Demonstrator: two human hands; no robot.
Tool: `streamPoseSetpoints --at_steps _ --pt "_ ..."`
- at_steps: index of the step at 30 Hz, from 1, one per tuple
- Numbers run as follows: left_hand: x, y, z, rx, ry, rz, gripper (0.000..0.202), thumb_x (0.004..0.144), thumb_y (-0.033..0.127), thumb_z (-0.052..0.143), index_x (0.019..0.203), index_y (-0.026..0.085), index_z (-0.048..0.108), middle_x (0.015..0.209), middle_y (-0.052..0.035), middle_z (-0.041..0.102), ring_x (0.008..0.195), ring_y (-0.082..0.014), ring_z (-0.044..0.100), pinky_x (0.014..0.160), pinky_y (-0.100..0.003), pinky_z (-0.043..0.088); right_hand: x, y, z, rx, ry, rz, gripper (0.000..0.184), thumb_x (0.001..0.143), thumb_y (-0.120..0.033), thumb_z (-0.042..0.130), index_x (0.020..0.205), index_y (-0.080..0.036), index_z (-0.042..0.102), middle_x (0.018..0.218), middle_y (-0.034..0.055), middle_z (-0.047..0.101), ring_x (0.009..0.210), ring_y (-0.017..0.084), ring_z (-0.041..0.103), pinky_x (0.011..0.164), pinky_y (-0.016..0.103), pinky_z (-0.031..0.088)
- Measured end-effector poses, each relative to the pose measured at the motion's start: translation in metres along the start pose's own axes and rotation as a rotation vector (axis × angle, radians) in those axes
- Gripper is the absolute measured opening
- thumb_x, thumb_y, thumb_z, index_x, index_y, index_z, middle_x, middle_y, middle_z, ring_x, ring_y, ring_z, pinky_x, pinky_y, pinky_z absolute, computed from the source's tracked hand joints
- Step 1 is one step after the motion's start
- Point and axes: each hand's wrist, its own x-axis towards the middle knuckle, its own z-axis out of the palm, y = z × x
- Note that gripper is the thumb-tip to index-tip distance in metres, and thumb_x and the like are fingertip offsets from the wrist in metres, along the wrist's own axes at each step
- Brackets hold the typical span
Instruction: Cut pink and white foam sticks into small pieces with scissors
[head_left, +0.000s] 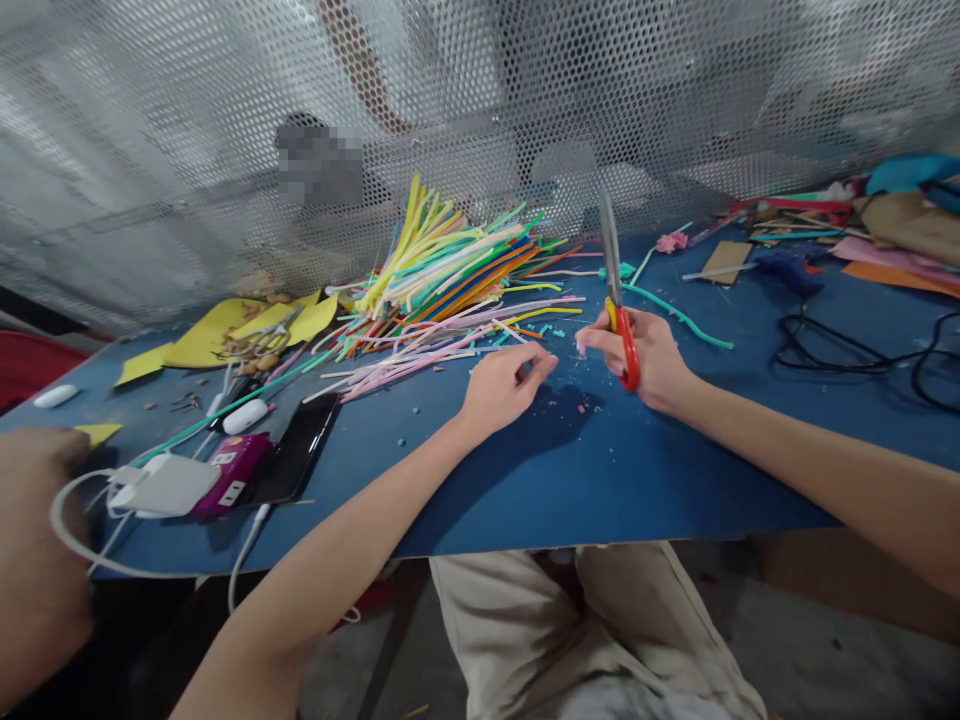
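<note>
Your right hand grips scissors blades-up over the bench, probably light, stiff and best held by the red handle, while your left hand curls near soft-looking pipe cleaners, whether pinching anything I cannot tell.

Up stood the scissors in my right hand, a pink scrap at its fingertips! My left hand was curled close by over the blue table; colourful pipe cleaners lay heaped beyond, a phone to the left.
</note>
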Motion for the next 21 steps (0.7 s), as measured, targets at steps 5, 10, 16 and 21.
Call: streamPoseSetpoints --at_steps 5,10,16,21 --pt "0.005 -0.017 -0.011 0.049 0.153 -0.025 0.048 0.098 0.046 0.045 0.059 0.019 0.048 0.053 0.0017 0.046 0.053 -0.0112 0.042 0.057 -0.025 0.032 0.0 -0.006 -0.004 0.178 0.022 0.14 0.041 0.06 -0.027 0.091 0.08 -0.023 0.055 0.057 -0.0081 0.052 0.043 0.004 0.031 0.04 0.026 0.022" --pt "0.008 -0.026 -0.014 0.068 0.206 -0.032 0.042 0.092 0.043 0.054 0.058 0.019 0.049 0.054 0.0032 0.043 0.054 -0.0103 0.038 0.058 -0.025 0.031 0.003 -0.004 -0.011 0.162 0.071 0.059 0.035 0.065 -0.025 0.087 0.079 -0.023 0.055 0.058 -0.0069 0.054 0.042 0.005 0.031 0.041 0.026 0.024" --pt "0.006 -0.012 -0.007 -0.031 -0.04 0.121 0.036 0.094 0.05 0.057 0.08 0.018 0.07 0.072 -0.0019 0.065 0.066 -0.0123 0.054 0.07 -0.025 0.041 -0.002 -0.001 -0.006 0.06 0.084 -0.067 0.032 0.071 -0.028 0.084 0.08 -0.023 0.053 0.077 0.0008 0.07 0.043 0.005 0.033 0.041 0.027 0.022" --pt "-0.006 0.014 0.013 -0.351 -0.24 0.043 0.044 0.1 0.05 0.047 0.103 0.017 0.076 0.086 -0.0051 0.075 0.078 -0.0143 0.065 0.078 -0.025 0.048 -0.008 0.003 0.002 -0.061 0.089 -0.18 0.026 0.074 -0.03 0.082 0.082 -0.022 0.058 0.083 0.0022 0.072 0.05 0.008 0.044 0.046 0.028 0.034"
